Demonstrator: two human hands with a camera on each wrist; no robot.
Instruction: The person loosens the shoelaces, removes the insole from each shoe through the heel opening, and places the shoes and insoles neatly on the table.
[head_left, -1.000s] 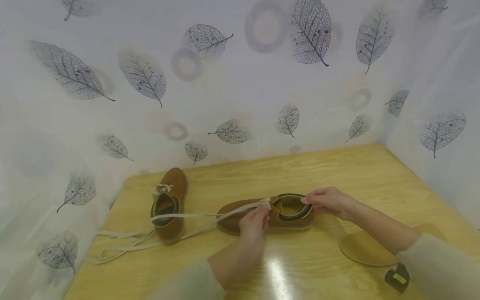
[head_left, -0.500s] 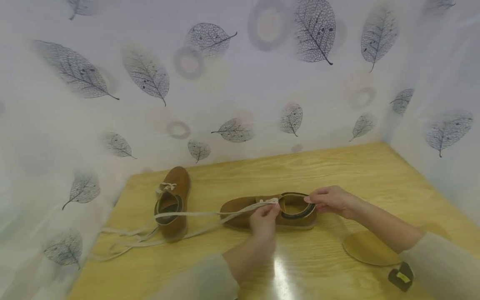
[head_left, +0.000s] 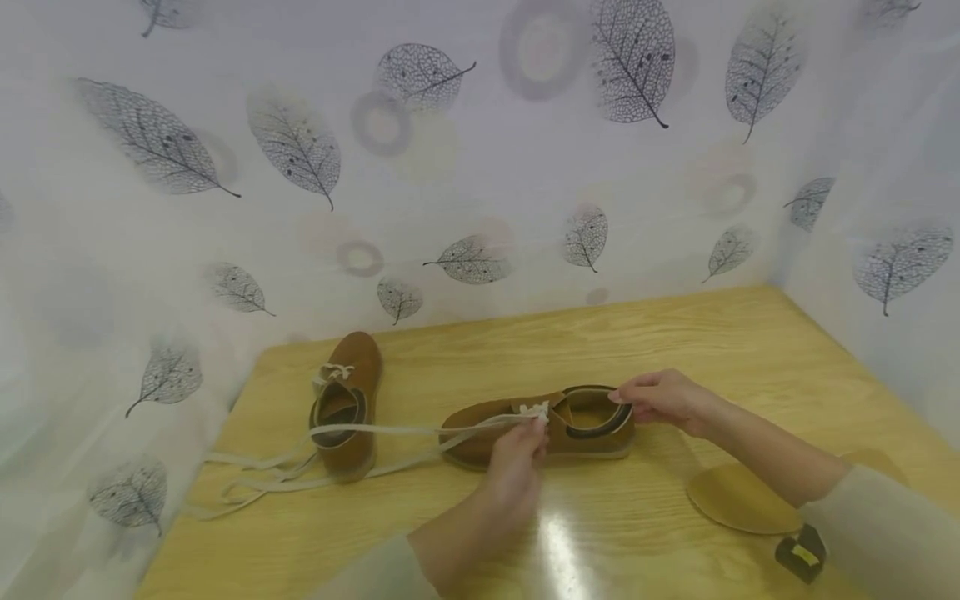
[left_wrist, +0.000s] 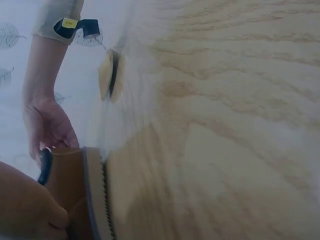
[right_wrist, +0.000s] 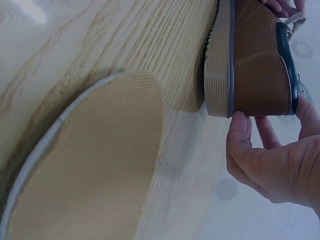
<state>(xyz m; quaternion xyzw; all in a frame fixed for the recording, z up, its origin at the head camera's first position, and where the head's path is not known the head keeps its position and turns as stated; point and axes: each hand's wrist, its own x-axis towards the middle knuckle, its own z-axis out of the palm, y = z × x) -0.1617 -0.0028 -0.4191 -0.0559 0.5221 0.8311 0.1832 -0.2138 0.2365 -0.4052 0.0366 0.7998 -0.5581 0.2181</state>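
Note:
A brown leather shoe (head_left: 476, 412) lies on the table with its toe to the left and its opening up. My left hand (head_left: 516, 465) pinches the cream shoelace (head_left: 531, 410) at the eyelets, just ahead of the opening. Two long lace ends trail leftward across the toe. At the heel, my right hand (head_left: 663, 402) grips the shoe, thumb over the dark collar and fingers against the back, as the right wrist view shows at the heel (right_wrist: 260, 97). In the left wrist view the left hand (left_wrist: 25, 205) covers much of the shoe's side.
A second brown shoe (head_left: 363, 358), laced, stands at the left, with the long lace ends lying over and beyond it. A tan insole (head_left: 738, 500) lies near the right forearm. The wooden table (head_left: 712, 333) meets a leaf-patterned curtain (head_left: 480, 167) behind.
My left hand shifts right along the laces, then slightly back left and down, still pinching. The right hand stays at the heel, and the shoe barely moves.

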